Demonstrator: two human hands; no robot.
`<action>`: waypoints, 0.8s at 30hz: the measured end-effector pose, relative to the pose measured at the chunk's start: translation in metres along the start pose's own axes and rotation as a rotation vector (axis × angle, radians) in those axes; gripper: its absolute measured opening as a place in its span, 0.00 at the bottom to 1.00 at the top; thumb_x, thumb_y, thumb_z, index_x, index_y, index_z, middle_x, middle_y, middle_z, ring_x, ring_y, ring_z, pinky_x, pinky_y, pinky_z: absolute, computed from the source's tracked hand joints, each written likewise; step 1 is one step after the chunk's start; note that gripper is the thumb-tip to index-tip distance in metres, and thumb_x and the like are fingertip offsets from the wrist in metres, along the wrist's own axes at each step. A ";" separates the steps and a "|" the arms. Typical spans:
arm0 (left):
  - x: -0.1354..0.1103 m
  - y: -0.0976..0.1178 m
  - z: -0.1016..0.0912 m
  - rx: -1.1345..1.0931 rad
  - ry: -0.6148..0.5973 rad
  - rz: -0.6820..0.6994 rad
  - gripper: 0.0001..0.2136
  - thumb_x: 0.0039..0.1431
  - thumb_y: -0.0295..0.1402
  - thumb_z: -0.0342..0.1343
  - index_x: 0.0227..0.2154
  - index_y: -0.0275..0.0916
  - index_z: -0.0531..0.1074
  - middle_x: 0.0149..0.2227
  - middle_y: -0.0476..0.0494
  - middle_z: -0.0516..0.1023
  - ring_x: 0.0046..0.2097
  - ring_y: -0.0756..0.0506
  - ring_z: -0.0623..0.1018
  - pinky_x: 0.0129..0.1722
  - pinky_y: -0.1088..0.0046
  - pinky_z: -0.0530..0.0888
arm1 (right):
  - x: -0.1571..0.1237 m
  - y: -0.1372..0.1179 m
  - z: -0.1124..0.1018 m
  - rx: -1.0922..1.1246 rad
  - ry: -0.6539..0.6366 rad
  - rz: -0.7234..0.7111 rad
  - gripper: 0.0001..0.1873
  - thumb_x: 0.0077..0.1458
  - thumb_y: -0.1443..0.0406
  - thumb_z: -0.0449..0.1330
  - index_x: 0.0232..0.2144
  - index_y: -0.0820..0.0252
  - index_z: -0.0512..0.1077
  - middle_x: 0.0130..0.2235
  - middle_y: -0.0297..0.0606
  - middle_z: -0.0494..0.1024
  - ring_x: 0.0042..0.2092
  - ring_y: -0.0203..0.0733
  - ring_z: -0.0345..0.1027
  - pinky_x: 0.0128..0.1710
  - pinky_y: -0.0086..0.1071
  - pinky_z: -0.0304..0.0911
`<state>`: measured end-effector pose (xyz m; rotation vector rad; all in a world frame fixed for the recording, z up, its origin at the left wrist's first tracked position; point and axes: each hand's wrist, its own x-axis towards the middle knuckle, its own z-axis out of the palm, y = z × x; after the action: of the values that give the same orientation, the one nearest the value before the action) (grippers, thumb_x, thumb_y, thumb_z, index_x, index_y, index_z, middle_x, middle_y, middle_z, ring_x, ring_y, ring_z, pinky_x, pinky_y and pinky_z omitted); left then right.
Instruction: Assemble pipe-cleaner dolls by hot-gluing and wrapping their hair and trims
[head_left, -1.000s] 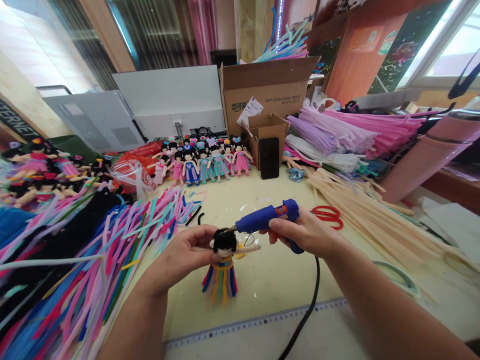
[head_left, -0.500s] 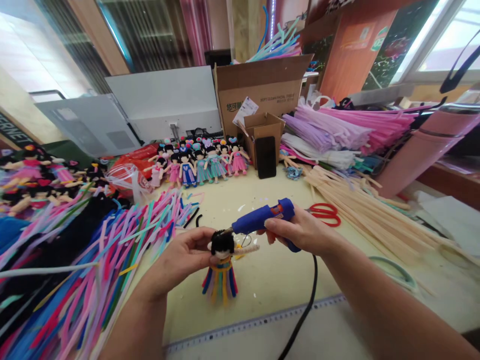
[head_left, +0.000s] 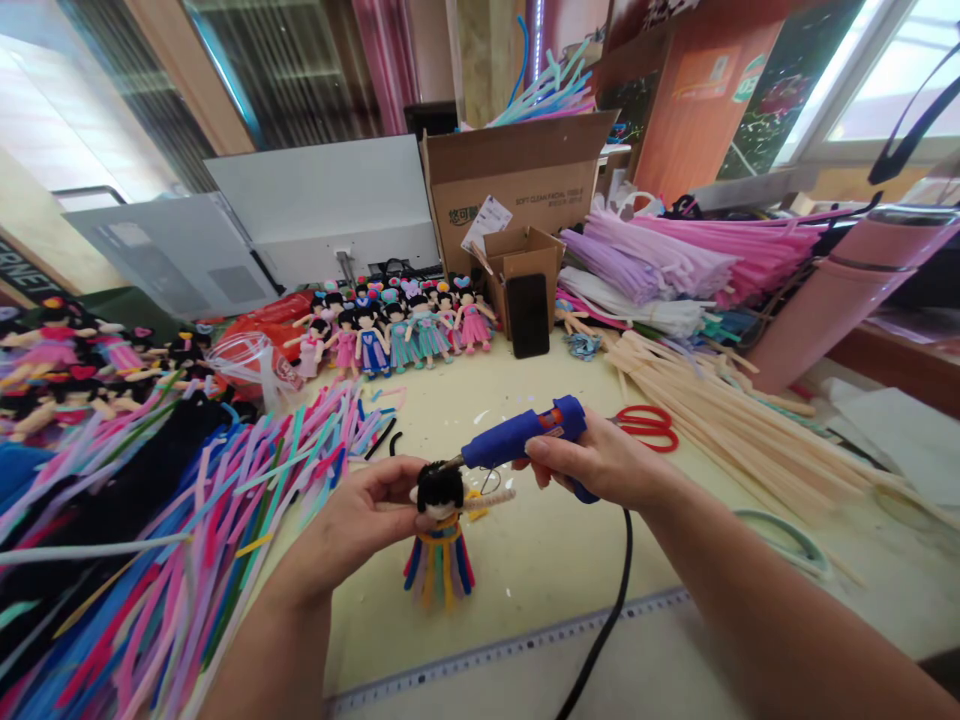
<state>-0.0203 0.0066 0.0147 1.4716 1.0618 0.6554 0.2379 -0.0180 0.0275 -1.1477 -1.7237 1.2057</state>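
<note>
Between the thumb and fingers of my left hand (head_left: 379,505) is a small pipe-cleaner doll (head_left: 441,520), held upright. It has black hair, a pale face, a beige arm sticking out to the right and a skirt of coloured strips. My right hand (head_left: 592,465) is wrapped round the handle of a blue hot glue gun (head_left: 525,437). The gun points left, its metal nozzle at the right side of the doll's black hair. Whether the tip touches the hair or glue is coming out, I cannot make out. A black cord (head_left: 619,600) runs down from the gun.
Loose coloured pipe cleaners (head_left: 225,500) cover the left side. Finished dolls (head_left: 405,330) stand in rows at the back, by cardboard boxes (head_left: 525,180) and a phone (head_left: 529,316). Red-handled scissors (head_left: 649,428) and beige pipe cleaners (head_left: 720,430) lie right. A ruler (head_left: 525,645) crosses the front.
Both hands keep their grip, and the nozzle stays at the doll's hair. The whole view has shifted slightly; little else differs.
</note>
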 end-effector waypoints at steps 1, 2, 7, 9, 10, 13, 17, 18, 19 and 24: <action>0.000 0.000 0.000 -0.004 0.000 0.002 0.15 0.38 0.31 0.68 0.34 0.38 0.78 0.33 0.47 0.81 0.33 0.47 0.79 0.35 0.73 0.76 | 0.000 0.000 0.000 0.000 0.003 0.000 0.20 0.52 0.52 0.56 0.21 0.64 0.72 0.22 0.36 0.72 0.20 0.29 0.56 0.18 0.24 0.51; 0.000 -0.001 0.000 -0.008 -0.001 0.004 0.15 0.38 0.31 0.68 0.34 0.38 0.78 0.33 0.47 0.81 0.33 0.47 0.79 0.34 0.73 0.76 | 0.000 0.000 0.000 0.000 0.006 0.002 0.20 0.52 0.52 0.57 0.21 0.63 0.72 0.22 0.36 0.72 0.20 0.29 0.56 0.18 0.24 0.51; 0.000 -0.002 -0.001 -0.018 0.000 0.008 0.15 0.38 0.31 0.69 0.34 0.39 0.78 0.33 0.48 0.81 0.33 0.47 0.79 0.34 0.73 0.76 | 0.000 0.000 0.000 -0.002 0.013 0.031 0.19 0.51 0.53 0.57 0.23 0.64 0.74 0.22 0.36 0.72 0.20 0.30 0.55 0.17 0.24 0.51; 0.000 -0.002 -0.002 -0.033 -0.001 0.006 0.15 0.38 0.30 0.69 0.34 0.40 0.78 0.33 0.48 0.82 0.33 0.47 0.79 0.34 0.73 0.76 | 0.000 0.000 0.000 -0.003 0.009 0.032 0.19 0.51 0.53 0.56 0.25 0.64 0.74 0.22 0.36 0.72 0.20 0.30 0.56 0.17 0.24 0.51; 0.000 -0.001 -0.002 -0.039 -0.002 0.005 0.15 0.37 0.30 0.69 0.34 0.39 0.78 0.33 0.48 0.82 0.33 0.46 0.79 0.34 0.73 0.76 | 0.000 0.000 0.000 -0.003 0.007 0.033 0.19 0.51 0.53 0.56 0.25 0.64 0.75 0.22 0.37 0.72 0.20 0.30 0.56 0.17 0.24 0.51; 0.000 0.000 -0.001 -0.044 0.004 0.008 0.16 0.37 0.30 0.69 0.34 0.39 0.78 0.33 0.48 0.82 0.33 0.46 0.79 0.34 0.73 0.77 | 0.000 0.000 -0.001 -0.006 0.005 0.038 0.20 0.51 0.52 0.56 0.26 0.65 0.75 0.23 0.38 0.74 0.20 0.30 0.56 0.17 0.24 0.52; -0.001 0.003 0.000 -0.043 0.007 0.011 0.15 0.37 0.30 0.68 0.33 0.39 0.78 0.32 0.47 0.82 0.34 0.46 0.80 0.35 0.73 0.76 | 0.000 0.001 -0.001 -0.003 0.011 0.025 0.20 0.51 0.53 0.56 0.26 0.65 0.76 0.23 0.37 0.74 0.20 0.29 0.57 0.17 0.24 0.54; -0.001 0.004 0.001 -0.043 0.006 0.010 0.15 0.37 0.30 0.68 0.33 0.39 0.78 0.32 0.47 0.82 0.34 0.46 0.80 0.35 0.72 0.77 | 0.000 0.001 -0.002 0.002 0.011 0.026 0.20 0.52 0.53 0.57 0.26 0.64 0.76 0.23 0.37 0.74 0.20 0.29 0.57 0.17 0.24 0.54; -0.001 0.005 0.001 -0.042 0.003 0.009 0.15 0.37 0.31 0.68 0.33 0.39 0.78 0.32 0.47 0.82 0.34 0.46 0.80 0.35 0.72 0.77 | 0.000 0.002 -0.001 0.009 0.009 0.030 0.19 0.52 0.53 0.57 0.26 0.64 0.76 0.23 0.37 0.73 0.20 0.29 0.57 0.17 0.24 0.54; -0.002 0.006 0.001 -0.038 0.012 0.007 0.15 0.38 0.31 0.68 0.33 0.38 0.78 0.32 0.46 0.82 0.34 0.46 0.80 0.35 0.72 0.76 | 0.000 0.001 -0.001 0.019 0.015 0.038 0.18 0.52 0.54 0.57 0.26 0.64 0.75 0.20 0.34 0.70 0.20 0.30 0.58 0.17 0.23 0.53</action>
<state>-0.0187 0.0044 0.0206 1.4412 1.0483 0.6862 0.2393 -0.0170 0.0267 -1.1803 -1.6830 1.2311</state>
